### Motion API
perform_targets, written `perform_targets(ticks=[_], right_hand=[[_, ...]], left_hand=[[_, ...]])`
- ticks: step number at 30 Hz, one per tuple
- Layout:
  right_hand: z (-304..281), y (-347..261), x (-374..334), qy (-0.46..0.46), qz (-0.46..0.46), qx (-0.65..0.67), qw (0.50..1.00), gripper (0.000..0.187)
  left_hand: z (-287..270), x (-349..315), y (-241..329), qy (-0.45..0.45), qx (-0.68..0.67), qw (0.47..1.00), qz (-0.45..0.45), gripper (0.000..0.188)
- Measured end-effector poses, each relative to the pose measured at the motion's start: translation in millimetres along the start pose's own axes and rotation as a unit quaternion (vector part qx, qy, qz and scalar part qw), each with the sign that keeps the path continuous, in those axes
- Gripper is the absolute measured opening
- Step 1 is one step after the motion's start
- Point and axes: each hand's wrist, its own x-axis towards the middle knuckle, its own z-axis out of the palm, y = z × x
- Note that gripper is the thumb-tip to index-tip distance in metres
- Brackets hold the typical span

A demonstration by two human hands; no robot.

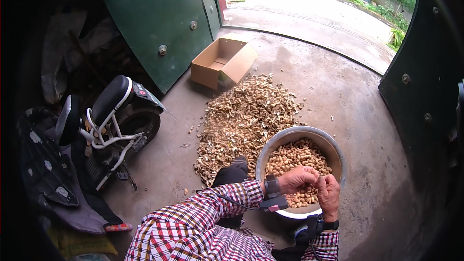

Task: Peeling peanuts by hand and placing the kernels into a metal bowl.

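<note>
A round metal basin holds many unshelled peanuts. Over its near right part, my left hand and my right hand meet with their fingertips close together. Both hands are closed in a pinch. What lies between the fingertips is too small and too covered to make out. Left of the basin and beyond it spreads a large heap of empty peanut shells on the floor. My dark shoe rests at the heap's near edge.
An open cardboard box stands behind the shell heap. To the left is a small two-wheeled vehicle with a black seat, beside dark cloth. Green metal doors flank the doorway, and a concrete floor lies right of the basin.
</note>
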Motion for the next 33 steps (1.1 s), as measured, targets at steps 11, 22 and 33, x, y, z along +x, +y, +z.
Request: perform_targets(ticks=[11,22,33], right_hand=[[0,-3,1,0.000,-0.067,-0.097,0.993,0.041],[-2,-4,1,-0.018,-0.086,-0.100,0.991,0.037],[-10,-6,1,-0.037,-0.067,-0.098,0.992,0.033]], left_hand=[[-3,3,-2,-0.014,0.010,1.000,-0.002,0.007],[-1,0,2,-0.035,0.002,0.999,0.002,0.007],[0,0,4,-0.037,0.017,0.999,0.004,0.007]])
